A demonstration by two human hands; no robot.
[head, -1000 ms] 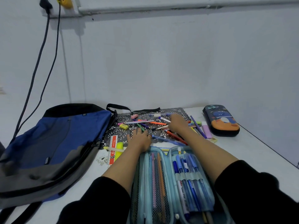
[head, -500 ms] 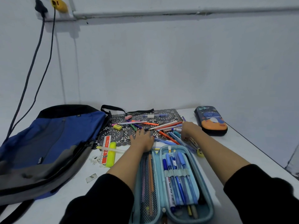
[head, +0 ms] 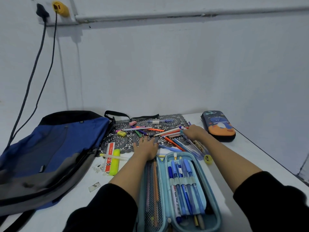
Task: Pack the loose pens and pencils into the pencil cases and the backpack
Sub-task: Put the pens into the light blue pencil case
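Observation:
An open light-blue pencil case (head: 212, 220) lies in front of me, with several blue pens in its elastic loops and pencils behind its mesh. Loose pens and pencils (head: 168, 131) are scattered on a black lace mat (head: 120, 141) beyond it. My left hand (head: 146, 148) rests flat, fingers spread, at the case's top left edge. My right hand (head: 193, 132) lies curled over the right end of the loose pile, touching several pens; I cannot tell if it grips one. A closed dark pencil case (head: 219, 125) with an orange cartoon sits far right. The blue and grey backpack (head: 50, 148) lies at left.
A yellow highlighter (head: 115, 162), a red ruler (head: 109, 156), a yellow eraser (head: 121, 133), a pink eraser (head: 133, 123) and a yellow sharpener (head: 207, 159) lie about. The white table's right edge (head: 270, 161) runs diagonally. Two cables (head: 38, 64) hang from a wall socket at left.
My right hand slid from the middle of the mat to the right end of the pile, sweeping pens that way. The view tilted, showing more of the open case. The left hand stayed put.

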